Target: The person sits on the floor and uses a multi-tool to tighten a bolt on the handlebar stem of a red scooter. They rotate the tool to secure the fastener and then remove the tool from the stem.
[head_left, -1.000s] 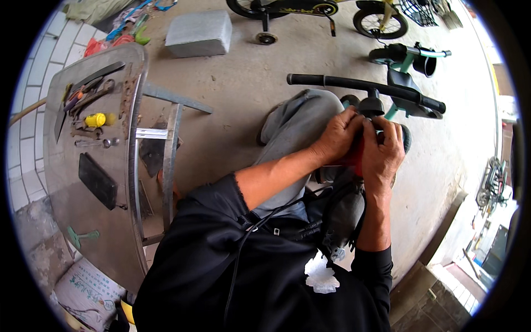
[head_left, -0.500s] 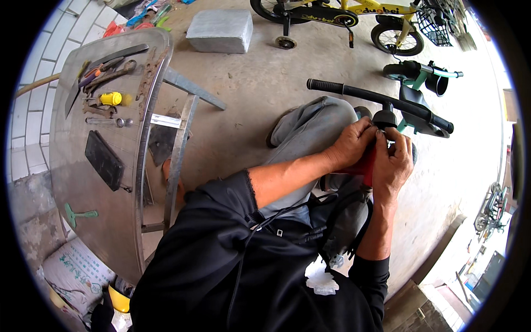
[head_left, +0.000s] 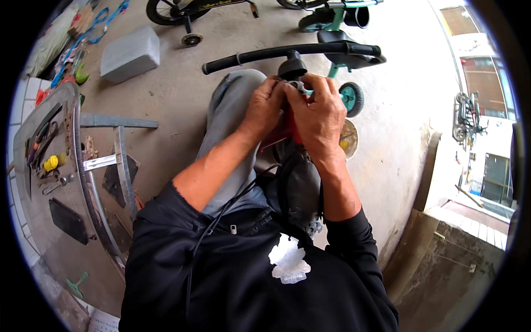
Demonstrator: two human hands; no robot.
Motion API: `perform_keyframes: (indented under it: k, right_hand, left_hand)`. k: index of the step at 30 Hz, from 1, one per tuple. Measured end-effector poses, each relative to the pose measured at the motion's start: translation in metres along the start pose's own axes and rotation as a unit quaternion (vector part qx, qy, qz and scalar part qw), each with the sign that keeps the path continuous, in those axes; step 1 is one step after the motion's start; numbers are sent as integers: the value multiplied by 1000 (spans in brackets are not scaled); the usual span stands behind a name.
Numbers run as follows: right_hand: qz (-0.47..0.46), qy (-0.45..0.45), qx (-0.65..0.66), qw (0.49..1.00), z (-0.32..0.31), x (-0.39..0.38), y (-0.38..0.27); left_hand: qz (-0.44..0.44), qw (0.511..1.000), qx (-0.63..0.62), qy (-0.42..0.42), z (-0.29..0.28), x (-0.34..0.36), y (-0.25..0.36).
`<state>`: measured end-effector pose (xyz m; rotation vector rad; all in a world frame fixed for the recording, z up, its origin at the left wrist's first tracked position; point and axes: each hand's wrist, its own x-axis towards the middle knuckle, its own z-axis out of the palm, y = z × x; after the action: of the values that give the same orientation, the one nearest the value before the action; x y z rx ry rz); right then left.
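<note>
A black handlebar (head_left: 265,56) with ribbed grips stands upright before me, on a red frame (head_left: 286,131) between my knees. Its stem widens into a black cup-shaped cap (head_left: 292,68). Right under the cap, both hands pinch a small silvery metal part (head_left: 298,86) at the frame's top. My left hand (head_left: 261,110) is closed, thumb and fingertips on its left side. From the right my right hand (head_left: 321,113) reaches round with bent fingers, the thumb pressed close to the part. The fingers hide most of it and the joint below.
A metal-topped table (head_left: 102,288) at left bears tools, a yellow-handled screwdriver (head_left: 51,162) and a black flat case (head_left: 68,221). Ahead are a grey block (head_left: 130,54), a child's bike (head_left: 191,11) and a teal-wheeled ride-on (head_left: 352,99). A low wall (head_left: 420,260) stands at right.
My view has swung to the right, so the table, block and bikes sit further left. Both hands stay at the silvery part under the cap; my fingers have shifted slightly around it.
</note>
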<state>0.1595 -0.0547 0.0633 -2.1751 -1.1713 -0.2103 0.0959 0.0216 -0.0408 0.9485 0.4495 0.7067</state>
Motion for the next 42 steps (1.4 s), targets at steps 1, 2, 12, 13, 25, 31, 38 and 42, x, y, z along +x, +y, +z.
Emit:
perform_keyframes:
  k: [1, 2, 12, 13, 25, 31, 38, 42]
  right_hand:
    - [-3, 5, 5, 1000, -1, -1, 2]
    - [-16, 3, -2, 1000, 0, -3, 5]
    - [-5, -5, 12, 1000, -4, -7, 3]
    - [-9, -4, 8, 1000, -2, -7, 5]
    - [-11, -16, -15, 1000, 1, -3, 10]
    - [-37, -6, 8, 999, -1, -4, 10]
    - [-39, -17, -12, 999, 0, -4, 15]
    - [-40, -7, 4, 999, -1, -4, 14]
  left_hand:
    - [-6, 1000, 2, -12, -2, 0, -1]
    - [-10, 1000, 9, -21, -2, 0, -1]
    - [-30, 998, -57, 9, 13, -5, 10]
    - [-28, 998, -47, 1, 12, -5, 11]
    - [-22, 999, -43, -7, 9, -3, 8]
    - [-4, 1000, 9, -25, 3, -1, 4]
    - [-18, 999, 10, -29, 3, -2, 6]
    - [-8, 999, 41, -29, 3, -3, 7]
